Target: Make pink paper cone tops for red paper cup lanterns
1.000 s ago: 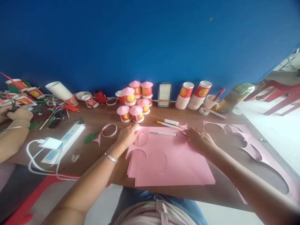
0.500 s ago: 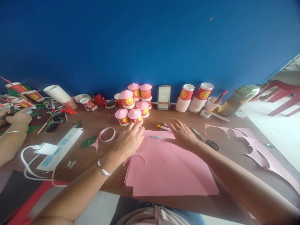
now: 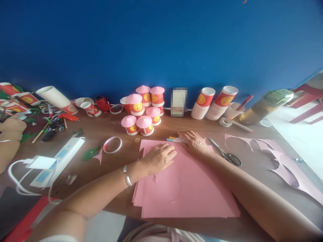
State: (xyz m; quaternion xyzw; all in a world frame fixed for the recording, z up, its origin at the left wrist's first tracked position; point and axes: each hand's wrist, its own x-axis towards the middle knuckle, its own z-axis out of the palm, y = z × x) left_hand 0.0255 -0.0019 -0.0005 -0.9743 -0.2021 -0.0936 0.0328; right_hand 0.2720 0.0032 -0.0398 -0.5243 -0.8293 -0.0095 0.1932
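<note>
A stack of pink paper sheets lies on the brown table in front of me, with circle cuts in the top sheets. My left hand rests flat on the upper left of the stack, fingers stretched out. My right hand lies at the stack's far edge, fingers spread over two pens. Scissors lie on the table just right of my right hand. Small red cups with pink cone lids stand behind the paper.
Stacked red paper cups and a tape roll stand by the blue wall. Pink offcuts lie at right. A tape ring and power strip lie at left. Another person's hand works at the far left.
My right hand let go of the scissors, which now lie on the table, and moved left onto the pens. My left hand slid rightwards onto the stack.
</note>
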